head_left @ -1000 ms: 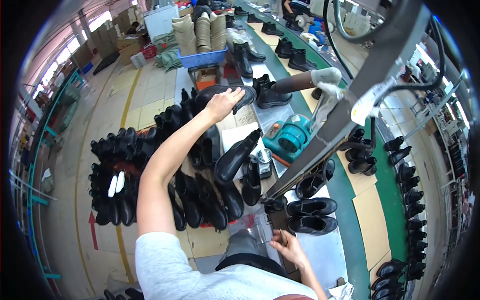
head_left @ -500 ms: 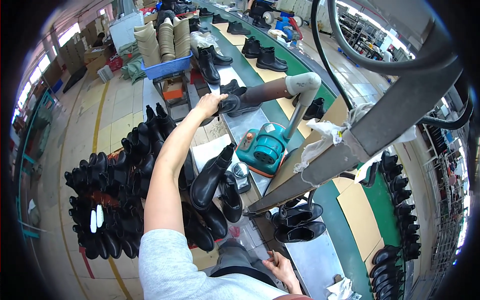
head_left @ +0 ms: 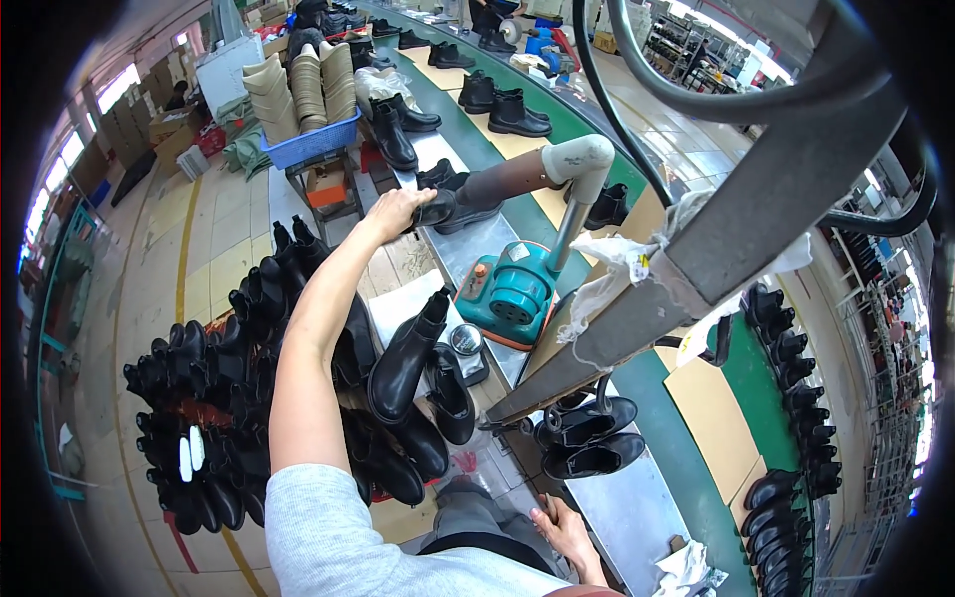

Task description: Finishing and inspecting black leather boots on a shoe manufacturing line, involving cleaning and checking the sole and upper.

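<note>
My left arm stretches forward, and my left hand (head_left: 396, 213) is closed on a black leather boot (head_left: 435, 208). That boot is at the open end of a brown and grey pipe (head_left: 507, 180), which rises from a teal hot-air blower (head_left: 517, 294). Part of the boot is hidden by my fingers. Low by my lap, my right hand (head_left: 565, 532) has its fingers curled around something small and brownish, too covered to name. Just in front of me, a tall black boot (head_left: 408, 358) leans beside another black boot (head_left: 453, 395) and a small round tin (head_left: 466, 340).
A grey metal beam (head_left: 637, 308) slants across on the right. Two black boots (head_left: 592, 443) stand on the metal bench. Beyond runs a green conveyor (head_left: 736, 383) with cardboard sheets and boots. A blue basket (head_left: 313, 144) of beige shoe forms stands far left; racked black boots (head_left: 214, 438) fill the left.
The whole view has shifted slightly, so most things sit a little further left. My left hand keeps its grip on the boot at the pipe; my right hand stays low.
</note>
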The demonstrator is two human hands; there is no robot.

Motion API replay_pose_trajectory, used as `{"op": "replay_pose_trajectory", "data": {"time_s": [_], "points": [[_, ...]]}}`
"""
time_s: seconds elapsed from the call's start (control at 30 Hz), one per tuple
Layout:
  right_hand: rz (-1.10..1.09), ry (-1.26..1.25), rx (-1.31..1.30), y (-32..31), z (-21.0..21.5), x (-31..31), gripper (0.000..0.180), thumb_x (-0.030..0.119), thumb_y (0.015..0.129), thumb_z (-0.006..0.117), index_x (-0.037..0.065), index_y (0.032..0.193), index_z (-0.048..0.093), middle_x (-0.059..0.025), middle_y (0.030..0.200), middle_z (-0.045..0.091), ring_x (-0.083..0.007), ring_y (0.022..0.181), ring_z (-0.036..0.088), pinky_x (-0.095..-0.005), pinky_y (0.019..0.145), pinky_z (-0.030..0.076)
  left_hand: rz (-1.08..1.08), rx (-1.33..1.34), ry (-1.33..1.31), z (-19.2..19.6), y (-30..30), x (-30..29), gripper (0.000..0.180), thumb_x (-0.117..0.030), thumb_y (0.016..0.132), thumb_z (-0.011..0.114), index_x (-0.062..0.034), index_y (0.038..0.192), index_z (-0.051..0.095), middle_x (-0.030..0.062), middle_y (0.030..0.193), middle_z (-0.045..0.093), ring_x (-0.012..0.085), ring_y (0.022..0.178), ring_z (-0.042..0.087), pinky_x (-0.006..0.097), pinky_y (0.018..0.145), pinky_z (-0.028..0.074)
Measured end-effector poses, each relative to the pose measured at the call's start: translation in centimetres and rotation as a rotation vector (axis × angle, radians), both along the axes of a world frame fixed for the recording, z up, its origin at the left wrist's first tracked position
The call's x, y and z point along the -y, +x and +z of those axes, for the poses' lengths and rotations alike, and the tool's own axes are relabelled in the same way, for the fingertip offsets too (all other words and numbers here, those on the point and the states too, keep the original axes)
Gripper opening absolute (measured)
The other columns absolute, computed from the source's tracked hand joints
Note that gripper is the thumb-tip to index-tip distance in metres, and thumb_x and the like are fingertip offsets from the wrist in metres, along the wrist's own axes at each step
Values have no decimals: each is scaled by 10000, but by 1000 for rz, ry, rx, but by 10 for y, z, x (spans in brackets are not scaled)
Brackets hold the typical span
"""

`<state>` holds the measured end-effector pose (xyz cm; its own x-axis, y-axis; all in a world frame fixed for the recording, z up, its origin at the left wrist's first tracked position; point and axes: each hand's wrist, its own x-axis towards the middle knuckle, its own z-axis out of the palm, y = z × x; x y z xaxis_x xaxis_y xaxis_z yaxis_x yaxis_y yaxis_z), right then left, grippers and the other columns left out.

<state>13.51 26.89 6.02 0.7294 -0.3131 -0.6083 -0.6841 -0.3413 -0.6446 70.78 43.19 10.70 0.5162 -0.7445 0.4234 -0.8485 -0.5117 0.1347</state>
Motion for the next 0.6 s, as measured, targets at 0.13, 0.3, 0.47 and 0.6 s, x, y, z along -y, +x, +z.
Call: {"op": "replay_pose_trajectory", "data": {"time_s": [0.13, 0.3, 0.47, 0.6], "points": [[-26, -12, -11, -5, -3, 1, 567, 487, 889, 517, -26, 1130, 508, -205, 799, 625, -343, 784, 631, -404, 701, 470, -9, 109, 108, 6, -4, -1, 503, 44, 778, 471, -122, 1250, 520, 106, 1174, 592, 307, 972, 609, 414, 832, 498], [20, 5, 6, 1, 8, 3, 566, 477, 959, 337, -17, 1211, 453, -177, 845, 663, -365, 852, 633, -384, 762, 475, 236, -18, 112, 33, -3, 9, 340, -42, 779, 565, -69, 1116, 599, 217, 1034, 614, 359, 941, 610, 443, 798, 509], [111, 69, 59, -7, 15, 11, 549, 446, 972, 307, -14, 1237, 444, -160, 843, 668, -374, 862, 626, -397, 779, 465, 558, -237, 145, 76, -45, -33, 333, -247, 745, 699, 19, 939, 653, 254, 933, 627, 389, 924, 612, 442, 796, 505], [65, 217, 180, -29, 39, 23, 504, 412, 982, 315, -6, 1196, 497, -95, 765, 641, -184, 560, 558, -314, 583, 464, 584, -221, -114, 137, -180, -85, 433, -299, 709, 710, 113, 792, 607, 285, 784, 615, 368, 773, 639, 407, 713, 494]]}}
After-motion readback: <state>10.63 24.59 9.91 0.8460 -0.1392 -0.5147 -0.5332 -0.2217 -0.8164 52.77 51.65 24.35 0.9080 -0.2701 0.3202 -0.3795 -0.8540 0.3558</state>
